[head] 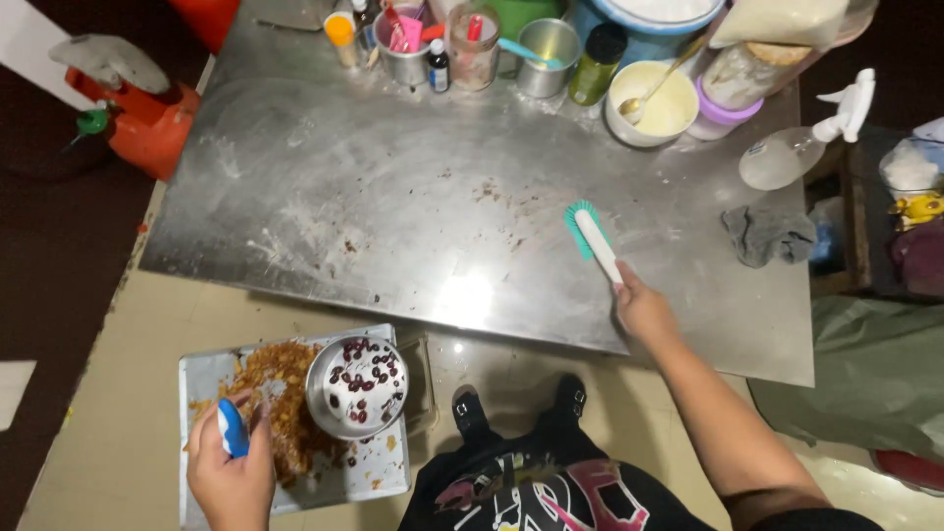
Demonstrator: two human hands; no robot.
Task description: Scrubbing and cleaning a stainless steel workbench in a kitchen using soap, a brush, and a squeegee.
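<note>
My right hand (641, 310) grips the white handle of a brush with teal bristles (588, 232), its head resting on the steel table top (393, 216). My left hand (231, 472) is closed around a small blue and white tool (232, 429) over a metal tray (202, 379). The tray holds brown crumbly scraps (280, 379) and a round metal bowl (356, 385) dotted with dark red bits. The tray sits low, below the table's front edge.
Along the table's far edge stand metal cups, jars, bottles and a cream bowl with a spoon (651, 102). A spray bottle (798, 147) and grey rag (769, 234) lie at the right. A red gas cylinder (143, 118) stands left. My black shoes (519, 405) are on the floor.
</note>
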